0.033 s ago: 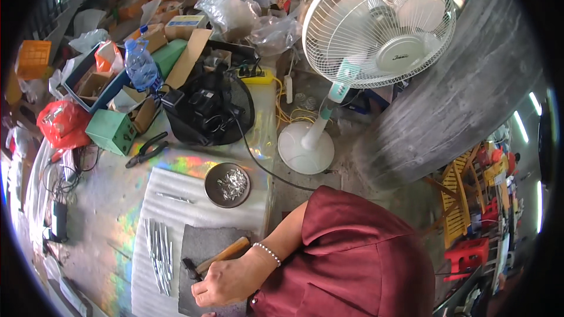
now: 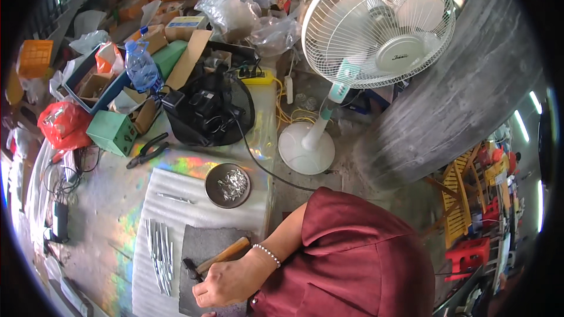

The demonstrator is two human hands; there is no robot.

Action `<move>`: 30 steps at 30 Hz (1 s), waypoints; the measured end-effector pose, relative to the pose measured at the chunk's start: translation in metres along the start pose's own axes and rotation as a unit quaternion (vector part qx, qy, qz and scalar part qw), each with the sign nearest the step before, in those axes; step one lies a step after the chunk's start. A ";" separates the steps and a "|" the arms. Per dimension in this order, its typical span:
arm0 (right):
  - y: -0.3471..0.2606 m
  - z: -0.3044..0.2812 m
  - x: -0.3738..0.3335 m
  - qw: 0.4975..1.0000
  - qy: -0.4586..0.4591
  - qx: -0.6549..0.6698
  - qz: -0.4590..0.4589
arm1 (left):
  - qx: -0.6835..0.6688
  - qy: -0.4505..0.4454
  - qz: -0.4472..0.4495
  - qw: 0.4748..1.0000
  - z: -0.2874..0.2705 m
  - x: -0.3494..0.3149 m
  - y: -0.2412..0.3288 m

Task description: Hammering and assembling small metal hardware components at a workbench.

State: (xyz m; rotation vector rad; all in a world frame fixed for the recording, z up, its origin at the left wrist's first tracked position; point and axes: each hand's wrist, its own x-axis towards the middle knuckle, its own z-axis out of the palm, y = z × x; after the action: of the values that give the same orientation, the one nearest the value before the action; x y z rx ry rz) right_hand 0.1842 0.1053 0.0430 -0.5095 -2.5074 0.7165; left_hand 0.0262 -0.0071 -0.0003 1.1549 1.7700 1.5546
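My right hand (image 2: 226, 285), with a beaded bracelet on its wrist, is low over a dark grey pad (image 2: 197, 238). Its fingers are curled and closed; whatever they may hold is hidden under them. Right beside it on the pad lies a small hammer (image 2: 232, 250) with a wooden handle and dark head. Only a sliver of fingertip, apparently of my left hand (image 2: 208, 314), shows at the lower edge. Several thin silvery metal strips (image 2: 160, 255) lie left of the pad. Beyond it stands a round brown bowl (image 2: 212, 192) holding small shiny metal pieces.
White foam sheet (image 2: 144, 293) lies under these things. Pliers (image 2: 147, 151) rest farther back, near a green box (image 2: 111, 133), a water bottle (image 2: 141, 67) and a black bag-like bundle (image 2: 205, 111). A white standing fan (image 2: 314, 141) and a thick grey column (image 2: 446, 82) rise at right.
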 end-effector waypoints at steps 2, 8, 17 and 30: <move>-0.004 0.005 0.004 1.000 -0.003 0.010 0.004 | -0.008 -0.040 -0.026 0.999 0.000 0.001 -0.006; -0.015 0.013 0.011 0.991 0.027 0.125 -0.030 | 0.087 -0.025 -0.017 0.996 -0.035 -0.010 -0.007; -0.018 0.020 0.007 0.710 -0.218 0.610 0.275 | -0.402 -0.253 -0.392 0.787 -0.029 -0.022 0.028; -0.027 0.049 0.021 0.630 -0.282 0.639 0.340 | -0.469 -0.233 -0.452 0.722 -0.046 -0.032 0.024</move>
State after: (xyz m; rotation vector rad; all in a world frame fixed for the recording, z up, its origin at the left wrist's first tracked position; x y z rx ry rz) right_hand 0.1351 0.0745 0.0292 -0.6664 -1.3683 2.9233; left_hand 0.0107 -0.0592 0.0275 0.0562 0.7191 1.0842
